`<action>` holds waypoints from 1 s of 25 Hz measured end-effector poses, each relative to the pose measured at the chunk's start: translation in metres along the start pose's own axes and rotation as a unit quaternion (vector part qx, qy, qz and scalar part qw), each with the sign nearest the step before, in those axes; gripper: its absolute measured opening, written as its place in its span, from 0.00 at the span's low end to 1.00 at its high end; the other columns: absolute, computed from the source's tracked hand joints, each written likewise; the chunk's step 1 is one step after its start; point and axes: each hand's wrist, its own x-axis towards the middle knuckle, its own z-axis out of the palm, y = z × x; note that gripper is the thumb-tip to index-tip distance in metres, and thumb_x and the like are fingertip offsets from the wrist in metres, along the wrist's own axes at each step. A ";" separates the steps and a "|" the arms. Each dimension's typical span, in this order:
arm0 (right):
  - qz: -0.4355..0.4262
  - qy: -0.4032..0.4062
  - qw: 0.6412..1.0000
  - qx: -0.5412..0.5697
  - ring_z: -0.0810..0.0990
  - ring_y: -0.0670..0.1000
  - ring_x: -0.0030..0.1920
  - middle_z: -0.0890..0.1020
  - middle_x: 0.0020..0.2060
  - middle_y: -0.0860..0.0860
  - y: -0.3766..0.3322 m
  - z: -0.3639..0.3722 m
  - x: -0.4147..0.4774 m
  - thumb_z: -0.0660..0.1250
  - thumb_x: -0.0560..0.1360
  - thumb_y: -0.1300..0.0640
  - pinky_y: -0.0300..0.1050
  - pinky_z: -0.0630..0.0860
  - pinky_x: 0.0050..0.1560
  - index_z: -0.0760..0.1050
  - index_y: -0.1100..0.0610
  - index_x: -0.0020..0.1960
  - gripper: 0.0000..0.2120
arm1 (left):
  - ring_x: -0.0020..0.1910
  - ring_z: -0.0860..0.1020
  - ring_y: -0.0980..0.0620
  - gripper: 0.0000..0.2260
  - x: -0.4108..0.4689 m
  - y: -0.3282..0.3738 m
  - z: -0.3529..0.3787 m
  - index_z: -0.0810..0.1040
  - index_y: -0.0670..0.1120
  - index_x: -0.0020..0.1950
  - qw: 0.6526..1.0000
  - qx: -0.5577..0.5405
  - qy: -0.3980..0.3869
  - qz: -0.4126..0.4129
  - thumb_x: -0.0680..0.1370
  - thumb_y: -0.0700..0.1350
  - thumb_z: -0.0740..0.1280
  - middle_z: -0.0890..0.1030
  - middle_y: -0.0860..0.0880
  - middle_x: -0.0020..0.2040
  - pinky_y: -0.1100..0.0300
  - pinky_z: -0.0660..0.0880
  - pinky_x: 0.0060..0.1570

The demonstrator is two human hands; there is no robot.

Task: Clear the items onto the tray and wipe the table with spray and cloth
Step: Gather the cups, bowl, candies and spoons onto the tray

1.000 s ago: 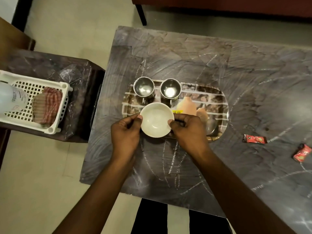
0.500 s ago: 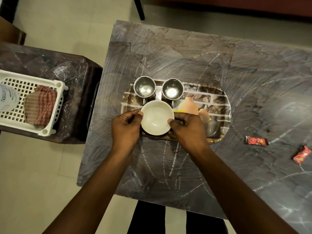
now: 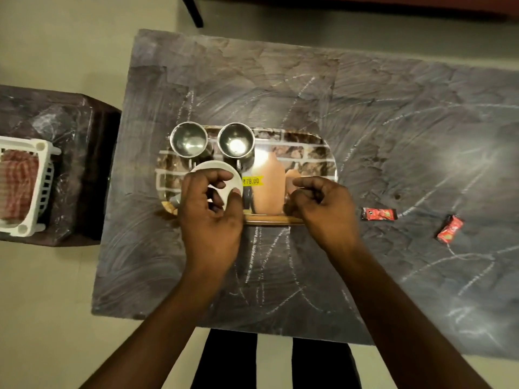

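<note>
A patterned tray (image 3: 314, 141) lies on the dark marbled table (image 3: 393, 108). Two steel cups (image 3: 188, 140) (image 3: 236, 140) stand at its back left. A white bowl (image 3: 214, 167) sits at the tray's front left, and my left hand (image 3: 210, 211) grips it, fingers over the rim and thumb on its right edge. A peach-coloured bottle (image 3: 268, 186) with a yellow price sticker lies in the tray's middle. My right hand (image 3: 323, 211) hovers at the tray's front right, fingers loosely curled, holding nothing. Two red wrappers (image 3: 379, 214) (image 3: 449, 229) lie on the table to the right.
A white plastic basket (image 3: 42, 175) holding a checked cloth (image 3: 16, 181) stands on a dark side table (image 3: 70, 122) to the left. A dark furniture leg (image 3: 193, 12) stands on the floor beyond the table's far edge. My legs are under the near edge.
My right hand has let go of the bowl and moved right. My left hand has shifted the bowl left on the tray, uncovering the peach bottle.
</note>
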 end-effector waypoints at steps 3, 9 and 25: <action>-0.028 0.080 0.992 -0.096 0.86 0.38 0.44 0.86 0.40 0.40 0.021 -0.068 0.002 0.73 0.79 0.56 0.30 0.81 0.45 0.85 0.51 0.60 0.11 | 0.48 0.85 0.52 0.13 -0.032 0.016 0.054 0.84 0.50 0.59 0.988 -0.030 -0.152 -0.022 0.82 0.33 0.71 0.86 0.47 0.55 0.62 0.83 0.46; 0.037 0.137 0.972 -0.189 0.82 0.43 0.43 0.85 0.46 0.43 0.069 -0.158 0.012 0.74 0.76 0.61 0.31 0.75 0.49 0.84 0.54 0.63 0.16 | 0.61 0.84 0.51 0.19 -0.076 0.024 0.165 0.79 0.44 0.77 0.935 0.050 -0.346 -0.055 0.85 0.38 0.70 0.84 0.44 0.69 0.72 0.77 0.59; 0.070 0.071 0.983 0.155 0.86 0.46 0.35 0.88 0.38 0.55 0.052 -0.169 0.008 0.76 0.76 0.69 0.37 0.84 0.39 0.84 0.58 0.52 0.09 | 0.34 0.84 0.64 0.08 -0.068 0.022 0.188 0.85 0.41 0.63 0.956 -0.075 -0.223 -0.177 0.83 0.35 0.73 0.87 0.50 0.43 0.70 0.82 0.40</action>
